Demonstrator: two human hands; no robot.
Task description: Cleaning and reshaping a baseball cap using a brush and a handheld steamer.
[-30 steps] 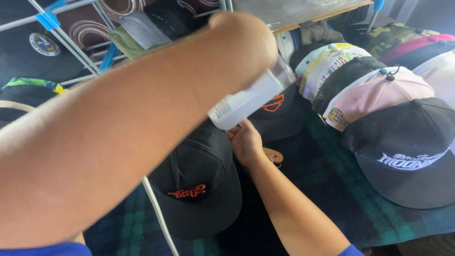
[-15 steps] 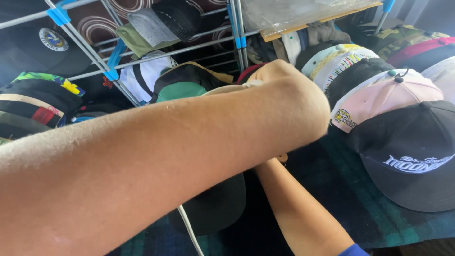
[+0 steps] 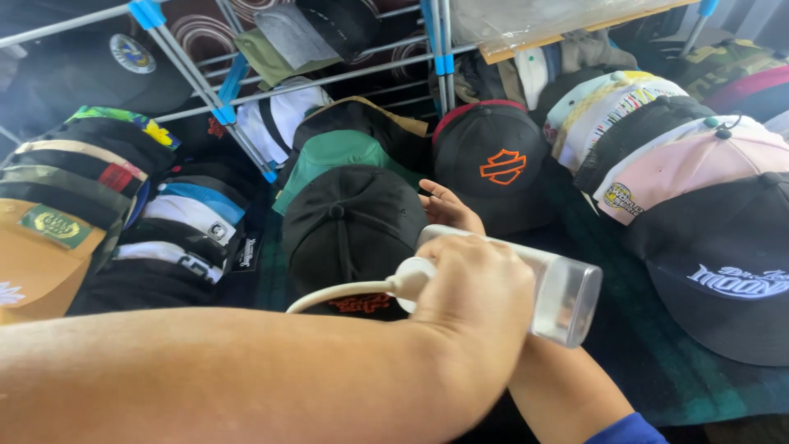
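- Clear plastic bottle [image 3: 552, 294] lies nearly on its side in the left hand [image 3: 481, 292], with its flat bottom end pointing right and a white cap end at the left; a thin white tube [image 3: 341, 296] curves away from that cap across the forearm.
- Left hand's fingers are wrapped around the middle of the bottle, closed firmly on it, above the dark plaid cloth [image 3: 625, 345] that covers the table.
- Right hand [image 3: 448, 210] reaches in under the left arm; its fingers look loosely spread and rest against the side of a plain black cap [image 3: 349, 226], though most of the hand is hidden, so whether it grips anything is hard to tell.
- Plain black cap sits in front of a green cap [image 3: 333, 156], with orange lettering on its brim just below the tube.
- Just right of the right hand stands a black cap with an orange emblem [image 3: 493, 160].
- Further right, 1 pink-and-white cap [image 3: 699, 160] overlaps a black cap with white lettering [image 3: 723, 263].
- At the left, a stack of folded caps [image 3: 90, 189] leans beside a metal rack with blue joints [image 3: 222, 115].
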